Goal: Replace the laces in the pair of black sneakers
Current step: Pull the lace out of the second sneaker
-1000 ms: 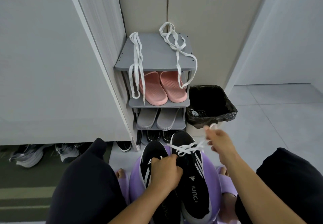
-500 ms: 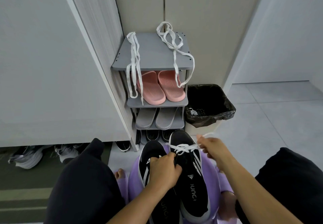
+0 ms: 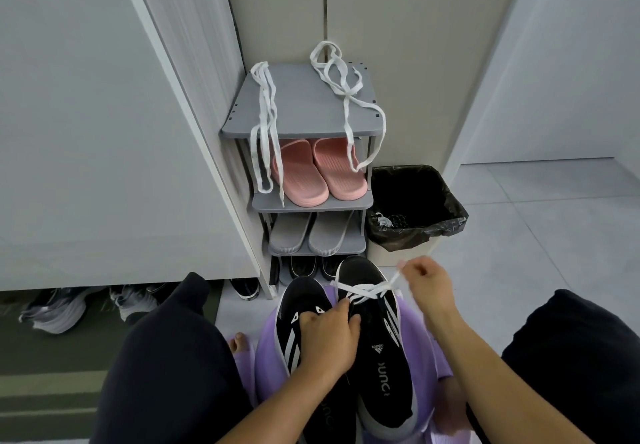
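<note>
Both sneakers lie just in front of the shoe rack (image 3: 298, 104) base, toes toward it. No lace visible on left sneaker (image 3: 294, 308). The left hand (image 3: 329, 336) is curled on right sneaker (image 3: 381, 360) throat, bracing it. A white lace (image 3: 363, 289) crosses the toe-end eyelets, and the right hand (image 3: 429, 284) pinches its free end, taut. Suggest: brace firmly, pull in line with eyelets, keep lace flat. Readable on right sneaker: adidas logo, "UNC".

We see a grey shoe rack (image 3: 301, 104) at 12 o'clock, white laces (image 3: 265, 97) draped over its top, pink slippers (image 3: 311, 173) beneath, grey slippers (image 3: 311, 232) lower, a bin (image 3: 415, 201) on the floor (image 3: 536, 235) at its 3 o'clock
</note>
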`<action>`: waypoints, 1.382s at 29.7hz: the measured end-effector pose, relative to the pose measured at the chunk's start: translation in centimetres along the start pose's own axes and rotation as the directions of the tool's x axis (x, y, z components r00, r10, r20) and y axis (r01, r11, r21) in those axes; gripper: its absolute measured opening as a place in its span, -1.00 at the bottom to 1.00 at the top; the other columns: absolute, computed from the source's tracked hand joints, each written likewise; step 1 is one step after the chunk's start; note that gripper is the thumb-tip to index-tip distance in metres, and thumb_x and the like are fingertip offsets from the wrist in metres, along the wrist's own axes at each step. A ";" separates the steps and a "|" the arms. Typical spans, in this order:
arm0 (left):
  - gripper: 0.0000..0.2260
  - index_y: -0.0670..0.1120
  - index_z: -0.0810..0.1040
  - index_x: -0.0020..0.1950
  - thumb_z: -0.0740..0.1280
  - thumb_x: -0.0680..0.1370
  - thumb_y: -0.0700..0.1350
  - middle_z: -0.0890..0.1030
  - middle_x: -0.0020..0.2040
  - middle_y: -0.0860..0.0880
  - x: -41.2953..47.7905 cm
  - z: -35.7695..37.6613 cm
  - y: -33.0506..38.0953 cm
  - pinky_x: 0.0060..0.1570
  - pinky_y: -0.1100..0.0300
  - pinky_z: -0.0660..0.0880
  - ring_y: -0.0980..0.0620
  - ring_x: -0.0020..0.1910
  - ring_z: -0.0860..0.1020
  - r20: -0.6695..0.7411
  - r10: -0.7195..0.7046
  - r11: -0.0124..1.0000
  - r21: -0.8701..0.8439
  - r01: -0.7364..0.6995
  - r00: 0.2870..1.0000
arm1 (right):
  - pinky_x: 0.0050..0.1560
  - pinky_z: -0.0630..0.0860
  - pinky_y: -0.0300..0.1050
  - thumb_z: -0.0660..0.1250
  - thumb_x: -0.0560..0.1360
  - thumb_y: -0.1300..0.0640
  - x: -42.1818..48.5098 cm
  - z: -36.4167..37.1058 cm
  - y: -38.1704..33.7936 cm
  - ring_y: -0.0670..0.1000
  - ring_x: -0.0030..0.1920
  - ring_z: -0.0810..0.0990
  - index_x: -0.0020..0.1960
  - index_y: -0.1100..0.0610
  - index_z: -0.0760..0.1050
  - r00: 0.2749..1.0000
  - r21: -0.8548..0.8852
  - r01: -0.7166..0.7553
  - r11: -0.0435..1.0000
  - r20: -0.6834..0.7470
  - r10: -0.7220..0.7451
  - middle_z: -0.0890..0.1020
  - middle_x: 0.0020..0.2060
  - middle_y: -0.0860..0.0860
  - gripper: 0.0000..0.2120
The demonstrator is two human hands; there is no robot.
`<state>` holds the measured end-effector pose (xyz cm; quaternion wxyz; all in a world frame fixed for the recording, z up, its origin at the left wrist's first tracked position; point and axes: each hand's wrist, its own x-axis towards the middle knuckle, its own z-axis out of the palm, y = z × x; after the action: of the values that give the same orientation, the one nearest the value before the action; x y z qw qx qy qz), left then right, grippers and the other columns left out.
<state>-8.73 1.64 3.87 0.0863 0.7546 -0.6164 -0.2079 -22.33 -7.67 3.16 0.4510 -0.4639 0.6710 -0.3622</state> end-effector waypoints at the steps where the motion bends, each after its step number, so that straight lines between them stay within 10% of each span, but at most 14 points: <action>1: -0.68 -0.04 0.35 0.34 0.03 0.64 0.01 0.62 0.10 -0.02 0.0 0.0 0.0 0.20 0.16 0.17 -0.02 0.14 0.51 -0.002 0.004 1.000 -0.009 -0.004 1.000 | -0.36 0.27 -0.21 0.31 0.52 0.18 0.4 -0.7 -0.6 -0.05 -0.40 0.31 -0.28 0.15 0.42 0.994 0.089 0.030 0.996 -0.109 -0.020 0.41 -0.43 0.02 -0.79; 4: -0.68 -0.04 0.35 0.34 0.02 0.65 0.00 0.61 0.14 -0.02 -0.1 0.0 0.0 0.19 0.17 0.16 0.01 0.17 0.50 -0.008 0.009 1.000 -0.020 -0.009 1.000 | -0.31 0.32 -0.21 0.26 0.56 0.10 1.0 -2.0 -1.7 -0.04 -0.34 0.38 -0.22 0.13 0.42 0.992 0.335 -0.054 0.941 -0.089 0.088 0.46 -0.33 0.03 -0.80; 9: -0.69 -0.05 0.36 0.33 0.03 0.64 0.00 0.61 0.14 -0.02 0.0 0.1 0.0 0.19 0.16 0.16 -0.01 0.17 0.50 -0.013 0.007 1.000 -0.027 -0.008 1.000 | -0.38 0.32 -0.24 0.35 0.49 0.18 -1.1 0.4 0.6 -0.05 -0.43 0.35 -0.35 0.18 0.40 0.905 -0.082 -0.172 0.982 0.380 0.191 0.43 -0.48 0.04 -0.73; 15: -0.70 -0.03 0.36 0.33 0.02 0.64 -0.07 0.63 0.05 -0.01 0.1 0.4 -0.3 0.13 0.19 0.15 0.02 0.09 0.54 -0.033 0.008 0.998 -0.059 -0.010 0.999 | -0.36 0.33 -0.23 0.29 0.53 0.22 0.8 -1.4 -0.9 -0.03 -0.40 0.40 -0.17 0.25 0.47 0.995 0.178 -0.051 0.983 -0.077 0.066 0.47 -0.36 0.07 -0.87; 22: -0.70 -0.04 0.35 0.33 0.02 0.64 -0.04 0.62 0.10 -0.02 0.2 0.4 -0.2 0.16 0.17 0.16 0.01 0.13 0.52 -0.029 0.014 0.999 -0.045 -0.015 0.999 | -0.45 0.30 -0.28 0.35 0.49 0.21 -1.4 0.8 0.9 -0.06 -0.47 0.33 -0.35 0.18 0.41 0.928 -0.038 -0.168 0.985 0.331 0.171 0.41 -0.49 0.02 -0.74; 28: -0.70 -0.04 0.38 0.31 0.00 0.63 -0.10 0.64 0.04 -0.02 0.2 0.5 -0.4 0.06 0.20 0.13 0.01 0.06 0.54 -0.037 0.011 0.998 -0.067 -0.013 0.999 | -0.47 0.31 -0.32 0.29 0.53 0.24 0.9 -1.1 -0.6 -0.04 -0.41 0.29 -0.24 0.12 0.41 0.989 0.337 -0.097 0.936 -0.074 0.129 0.38 -0.36 0.03 -0.82; 34: -0.58 -0.06 0.38 0.32 -0.10 0.58 0.00 0.63 0.10 -0.05 0.0 0.3 -0.2 0.19 0.15 0.17 -0.02 0.12 0.52 0.005 0.004 0.999 -0.052 -0.004 1.000 | -0.52 0.26 -0.32 0.33 0.50 0.23 -1.1 0.4 0.8 -0.09 -0.48 0.30 -0.32 0.17 0.41 0.891 0.001 -0.274 0.962 0.376 0.253 0.40 -0.45 0.05 -0.77; 41: -0.60 -0.03 0.38 0.32 -0.10 0.60 -0.05 0.64 0.04 -0.02 0.0 0.4 -0.4 0.01 0.23 0.08 0.01 0.05 0.54 -0.026 0.008 0.998 -0.064 -0.010 1.000 | -0.55 0.29 -0.38 0.26 0.54 0.27 0.4 -0.7 -0.3 -0.06 -0.41 0.34 -0.26 0.15 0.38 0.989 0.305 -0.143 0.941 -0.001 0.151 0.42 -0.38 0.05 -0.79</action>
<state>-8.59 1.82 3.37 0.1193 0.7513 -0.6115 -0.2177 -22.95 -8.12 3.58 0.5347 -0.3332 0.6453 -0.4321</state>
